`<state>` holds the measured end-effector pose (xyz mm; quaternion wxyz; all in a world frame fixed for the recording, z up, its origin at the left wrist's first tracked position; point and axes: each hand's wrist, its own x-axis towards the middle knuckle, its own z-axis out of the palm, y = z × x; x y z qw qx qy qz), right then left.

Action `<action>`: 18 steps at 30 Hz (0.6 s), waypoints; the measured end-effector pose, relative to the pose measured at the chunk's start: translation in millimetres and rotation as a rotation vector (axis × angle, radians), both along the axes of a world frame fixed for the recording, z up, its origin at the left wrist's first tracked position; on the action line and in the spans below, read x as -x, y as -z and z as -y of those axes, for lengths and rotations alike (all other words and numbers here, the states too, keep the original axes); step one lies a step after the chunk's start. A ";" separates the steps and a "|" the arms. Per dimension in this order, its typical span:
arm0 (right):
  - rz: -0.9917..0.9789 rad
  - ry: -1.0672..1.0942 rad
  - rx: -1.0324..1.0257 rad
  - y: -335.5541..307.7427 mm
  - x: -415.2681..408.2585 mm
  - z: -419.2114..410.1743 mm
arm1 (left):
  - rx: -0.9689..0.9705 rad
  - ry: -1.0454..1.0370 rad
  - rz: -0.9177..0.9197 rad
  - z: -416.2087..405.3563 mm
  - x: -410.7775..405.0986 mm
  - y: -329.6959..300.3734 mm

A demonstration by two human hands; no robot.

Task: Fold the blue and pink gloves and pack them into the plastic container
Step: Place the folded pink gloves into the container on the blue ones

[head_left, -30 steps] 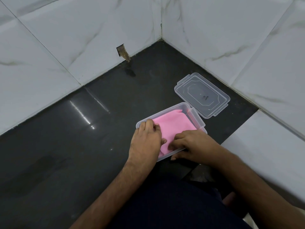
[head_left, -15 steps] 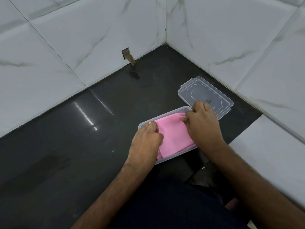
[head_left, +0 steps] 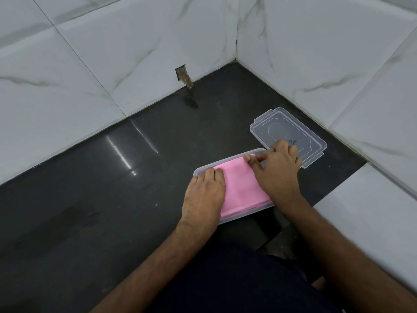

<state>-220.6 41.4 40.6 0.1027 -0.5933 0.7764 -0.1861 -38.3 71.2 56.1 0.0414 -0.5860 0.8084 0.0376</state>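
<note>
The folded pink glove lies inside the clear plastic container on the dark floor. My left hand presses on the glove's left side, its fingertips tucked down at the container's left rim. At the far right corner my right hand rests on the container, thumb and forefinger pinching the glove's far edge. Under the pink glove near the front rim a darker layer shows, and I cannot tell what it is. No blue glove is in sight.
The container's clear lid lies flat on the floor just beyond my right hand. White marbled wall tiles form a corner behind. A raised white ledge borders the floor on the right. My dark-clothed lap is below.
My right hand has moved from the container's near edge to its far right corner and now pinches the glove's far edge. My left hand stays pressed on the left side.
</note>
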 end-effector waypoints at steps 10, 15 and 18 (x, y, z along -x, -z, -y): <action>-0.031 -0.068 0.314 6.3 -3.7 -15.4 | 0.036 0.057 0.155 -2.3 3.4 3.9; -0.294 -0.205 0.260 11.3 -10.4 -18.6 | 0.005 0.054 0.133 0.3 2.8 4.1; -0.297 -0.121 0.229 10.1 -7.8 -16.9 | 0.003 0.058 0.129 -0.3 1.9 5.0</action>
